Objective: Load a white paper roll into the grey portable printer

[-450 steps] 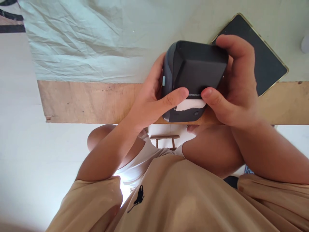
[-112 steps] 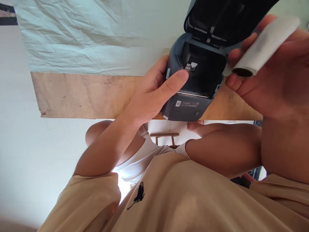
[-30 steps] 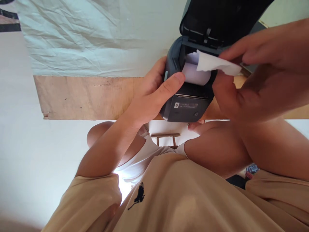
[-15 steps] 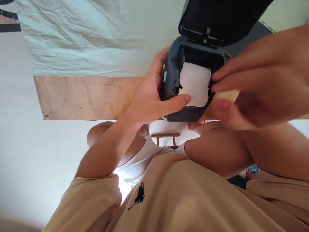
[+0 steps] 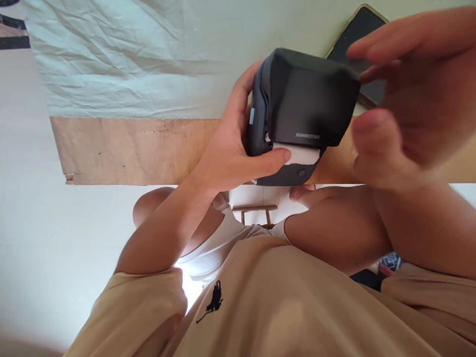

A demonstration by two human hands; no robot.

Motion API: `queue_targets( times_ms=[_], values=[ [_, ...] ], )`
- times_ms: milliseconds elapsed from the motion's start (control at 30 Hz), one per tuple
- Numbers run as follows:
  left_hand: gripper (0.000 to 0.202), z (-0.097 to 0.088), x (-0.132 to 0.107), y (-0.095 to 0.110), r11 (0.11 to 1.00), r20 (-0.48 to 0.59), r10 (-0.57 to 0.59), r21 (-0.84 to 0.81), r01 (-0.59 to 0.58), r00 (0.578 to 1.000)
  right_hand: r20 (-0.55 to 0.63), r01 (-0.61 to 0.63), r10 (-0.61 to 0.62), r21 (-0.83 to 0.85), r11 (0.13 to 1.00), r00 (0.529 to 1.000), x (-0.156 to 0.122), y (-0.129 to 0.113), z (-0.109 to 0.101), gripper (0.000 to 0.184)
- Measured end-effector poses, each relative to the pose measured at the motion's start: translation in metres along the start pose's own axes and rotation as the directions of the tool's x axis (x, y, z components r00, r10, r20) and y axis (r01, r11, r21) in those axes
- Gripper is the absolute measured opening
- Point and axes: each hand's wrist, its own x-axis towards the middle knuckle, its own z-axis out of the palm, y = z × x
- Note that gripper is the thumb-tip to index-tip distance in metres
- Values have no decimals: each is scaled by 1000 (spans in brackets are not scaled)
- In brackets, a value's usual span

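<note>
A dark label printer (image 5: 305,99) with "NIIMBOT" lettering is at the table's front edge, its lid swung down but with a gap still showing along the left side. White label paper (image 5: 307,154) sticks out from under the lid's front edge. My left hand (image 5: 241,144) grips the printer's left side, fingers around the far side and thumb pressing on the paper. Right of the lid is my right hand (image 5: 412,89), slightly blurred, fingers and thumb spread with nothing between them. Its fingertips are close to the lid's corner; whether they touch it I cannot tell.
Behind my right hand lies a dark phone (image 5: 357,34) on the table. A wrinkled pale cloth (image 5: 141,59) covers the wooden table (image 5: 137,148) except for a bare strip in front. Below the edge are my legs and a wooden rung (image 5: 255,208).
The printer's lid has come down from standing open over the paper. My right hand has moved back and up from the printer's right side. My left hand keeps its grip.
</note>
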Motion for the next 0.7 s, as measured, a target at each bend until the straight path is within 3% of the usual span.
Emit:
queue_targets(
  times_ms=[33, 133, 300, 500, 700],
  values=[
    [75, 0, 0, -1, 1000, 6, 3, -21, -3, 1000, -1, 105, -105, -2, 994, 994, -1, -5, 1, 45],
    [63, 2, 0, -3, 995, 16, 25, -98, -24, 1000, 76, 213, -213, 14, 977, 974, -5, -10, 5, 44],
    [36, 11, 0, 0, 975, -30, -58, -217, 50, 998, 175, 147, -144, -2, 989, 974, -4, -7, 6, 56],
    [33, 16, 2, 7, 986, -87, -109, -133, 97, 990, 207, 78, -73, -16, 997, 976, -4, -6, 7, 55],
    [41, 23, 3, 15, 982, -128, -115, -166, 93, 985, 189, 74, -69, -21, 997, 980, -5, -6, 8, 54]
  ],
)
